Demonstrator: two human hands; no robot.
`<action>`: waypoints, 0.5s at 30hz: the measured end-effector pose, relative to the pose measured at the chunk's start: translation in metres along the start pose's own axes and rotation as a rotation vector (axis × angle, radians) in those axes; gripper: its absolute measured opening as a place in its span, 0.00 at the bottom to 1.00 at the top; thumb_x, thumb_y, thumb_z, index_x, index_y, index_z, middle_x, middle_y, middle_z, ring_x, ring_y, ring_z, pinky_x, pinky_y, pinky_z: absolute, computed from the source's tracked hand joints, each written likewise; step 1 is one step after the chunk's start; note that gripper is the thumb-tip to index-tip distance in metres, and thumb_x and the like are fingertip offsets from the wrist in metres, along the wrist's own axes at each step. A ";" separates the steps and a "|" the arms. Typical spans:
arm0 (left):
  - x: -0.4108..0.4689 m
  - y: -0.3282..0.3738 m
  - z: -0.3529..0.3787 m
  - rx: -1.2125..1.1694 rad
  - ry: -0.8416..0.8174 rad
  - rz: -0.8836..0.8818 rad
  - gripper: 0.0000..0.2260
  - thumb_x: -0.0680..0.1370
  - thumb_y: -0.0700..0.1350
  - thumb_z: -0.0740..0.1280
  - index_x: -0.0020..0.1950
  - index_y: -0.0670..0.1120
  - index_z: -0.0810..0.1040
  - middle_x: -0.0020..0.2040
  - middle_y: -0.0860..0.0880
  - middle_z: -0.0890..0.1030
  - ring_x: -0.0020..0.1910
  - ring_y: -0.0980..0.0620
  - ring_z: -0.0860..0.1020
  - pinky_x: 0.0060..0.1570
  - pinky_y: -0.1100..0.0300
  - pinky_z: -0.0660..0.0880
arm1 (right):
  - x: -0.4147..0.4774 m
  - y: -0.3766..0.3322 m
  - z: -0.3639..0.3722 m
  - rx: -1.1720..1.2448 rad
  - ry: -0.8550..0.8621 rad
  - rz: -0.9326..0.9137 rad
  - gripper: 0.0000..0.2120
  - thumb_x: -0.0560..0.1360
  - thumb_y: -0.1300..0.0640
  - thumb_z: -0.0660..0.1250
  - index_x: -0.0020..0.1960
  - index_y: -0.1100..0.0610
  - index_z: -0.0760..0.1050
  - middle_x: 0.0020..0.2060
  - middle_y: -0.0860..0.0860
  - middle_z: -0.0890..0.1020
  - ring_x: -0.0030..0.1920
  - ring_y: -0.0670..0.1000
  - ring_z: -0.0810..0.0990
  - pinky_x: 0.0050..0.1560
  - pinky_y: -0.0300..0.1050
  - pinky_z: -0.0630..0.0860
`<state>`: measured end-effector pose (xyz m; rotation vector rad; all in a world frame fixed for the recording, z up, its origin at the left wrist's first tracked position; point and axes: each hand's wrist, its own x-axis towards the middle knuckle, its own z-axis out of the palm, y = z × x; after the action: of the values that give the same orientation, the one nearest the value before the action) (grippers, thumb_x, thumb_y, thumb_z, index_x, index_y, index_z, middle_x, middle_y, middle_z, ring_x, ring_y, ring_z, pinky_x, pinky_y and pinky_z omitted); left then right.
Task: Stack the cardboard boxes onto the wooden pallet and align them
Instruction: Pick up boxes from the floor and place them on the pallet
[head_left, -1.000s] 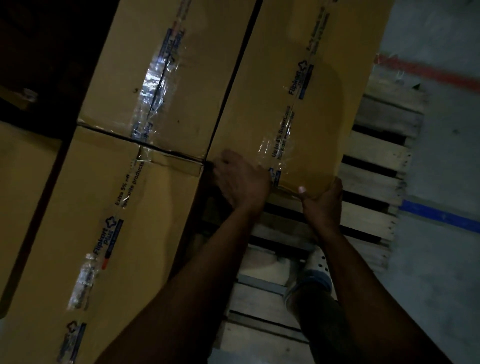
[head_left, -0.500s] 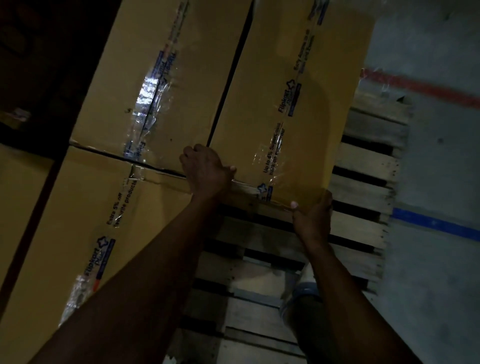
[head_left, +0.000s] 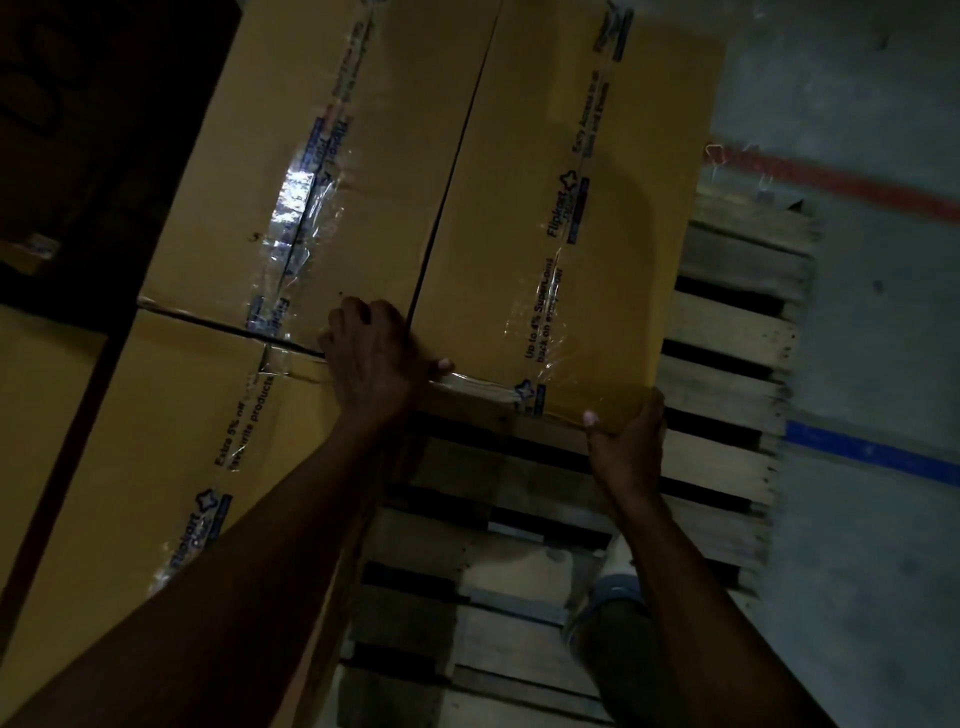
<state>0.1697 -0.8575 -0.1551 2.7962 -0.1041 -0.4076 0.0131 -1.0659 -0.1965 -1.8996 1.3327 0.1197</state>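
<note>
So this one's in the nudge-it-square stage, not the lifting stage. The cardboard box (head_left: 561, 218) is already down on the wooden pallet (head_left: 727, 332), over the pallet's far part, with bare slats showing on the near side and a strip of slats sticking out past it on the pallet's right.

Both hands are on its near end. The left hand (head_left: 376, 364) is at the near-left corner, fingers curled over the top edge with the thumb along it, so it's gripping that corner. The right hand (head_left: 628, 441) grips the near-right corner, thumb on top; the other fingers go out of sight round the corner.

Orientation: the box's long axis runs away from the person, crossing the pallet's slats roughly at right angles, and the tape strip (head_left: 566, 218) runs the same way down the middle of the top. Its left side looks parallel to the far neighbour box (head_left: 332, 156), which sits further left on the pallet, with only a thin dark gap between them.

Best guess for the next move: a short push to close that gap and bring the near end level with the neighbour's near end. Easy does it, since the near neighbour box (head_left: 156, 467) crowds the left corner and fingers could get pinched there.
</note>
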 end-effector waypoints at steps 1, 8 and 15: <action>-0.004 -0.012 0.000 -0.036 0.019 0.094 0.34 0.63 0.59 0.81 0.61 0.41 0.77 0.61 0.37 0.74 0.61 0.37 0.71 0.59 0.46 0.67 | 0.000 0.000 0.000 0.002 -0.003 -0.001 0.42 0.76 0.55 0.73 0.81 0.57 0.52 0.75 0.61 0.64 0.71 0.63 0.69 0.66 0.55 0.70; -0.009 -0.056 -0.002 -0.235 -0.009 0.249 0.29 0.65 0.49 0.83 0.64 0.43 0.83 0.59 0.42 0.82 0.57 0.40 0.77 0.52 0.51 0.74 | -0.001 0.000 -0.001 0.054 0.008 -0.004 0.42 0.75 0.53 0.74 0.81 0.57 0.54 0.75 0.58 0.65 0.72 0.60 0.69 0.68 0.52 0.69; -0.017 -0.065 0.013 -0.392 0.051 0.154 0.22 0.67 0.48 0.82 0.58 0.45 0.85 0.60 0.48 0.84 0.60 0.52 0.80 0.61 0.72 0.68 | -0.002 0.000 0.000 0.094 0.041 0.020 0.43 0.75 0.53 0.75 0.82 0.55 0.53 0.77 0.55 0.65 0.74 0.58 0.68 0.71 0.51 0.68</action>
<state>0.1513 -0.7978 -0.1828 2.3919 -0.2027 -0.2830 0.0128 -1.0644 -0.1959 -1.8187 1.3616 0.0279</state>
